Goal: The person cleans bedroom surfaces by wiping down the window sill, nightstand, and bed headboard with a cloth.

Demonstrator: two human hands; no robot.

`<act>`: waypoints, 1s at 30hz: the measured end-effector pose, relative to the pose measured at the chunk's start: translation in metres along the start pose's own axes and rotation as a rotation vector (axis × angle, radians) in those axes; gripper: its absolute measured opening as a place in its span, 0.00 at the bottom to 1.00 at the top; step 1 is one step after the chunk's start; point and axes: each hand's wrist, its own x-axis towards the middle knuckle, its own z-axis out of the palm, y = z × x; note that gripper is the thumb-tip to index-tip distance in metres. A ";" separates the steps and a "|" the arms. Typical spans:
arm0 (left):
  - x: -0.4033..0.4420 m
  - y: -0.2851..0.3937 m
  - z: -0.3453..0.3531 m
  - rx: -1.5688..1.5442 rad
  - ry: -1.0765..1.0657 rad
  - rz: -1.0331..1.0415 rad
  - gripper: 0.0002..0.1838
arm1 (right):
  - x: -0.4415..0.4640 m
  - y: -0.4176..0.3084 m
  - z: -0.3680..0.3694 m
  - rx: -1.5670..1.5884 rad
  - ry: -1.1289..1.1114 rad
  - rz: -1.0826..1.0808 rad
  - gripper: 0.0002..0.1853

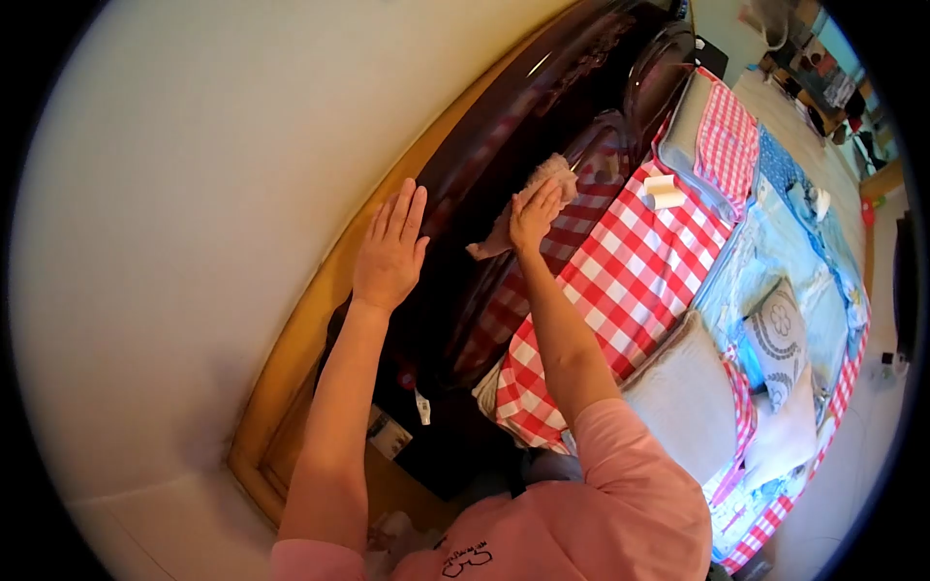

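A dark, glossy wooden headboard (484, 136) runs along the wall at the head of the bed. My right hand (536, 215) presses a fluffy pale pink cloth (552, 172) against its padded-looking front, the fingers laid over the cloth. One end of the cloth hangs out to the left below the hand. My left hand (389, 254) is open, fingers stretched out flat, by the headboard's upper edge next to the wooden wall trim. It holds nothing; whether it touches the surface I cannot tell.
To the right lies a bed with a red-and-white checked cover (630, 261), two pale rolls (663, 192) on it. Several pillows (688, 397) and a blue sheet (765, 242) lie beyond. A plain wall (194, 194) rises at left. Small items, including a white tag (423, 409), sit below the headboard's near end.
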 end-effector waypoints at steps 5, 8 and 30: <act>-0.001 -0.002 0.005 -0.003 0.019 0.014 0.41 | -0.092 -0.020 -0.010 0.077 -0.001 -0.035 0.45; -0.001 -0.003 0.006 0.013 0.026 0.029 0.41 | -0.185 -0.037 -0.027 0.137 -0.091 -0.027 0.45; -0.001 0.002 0.001 -0.023 -0.038 -0.032 0.38 | -0.066 0.064 -0.010 0.414 0.015 0.098 0.33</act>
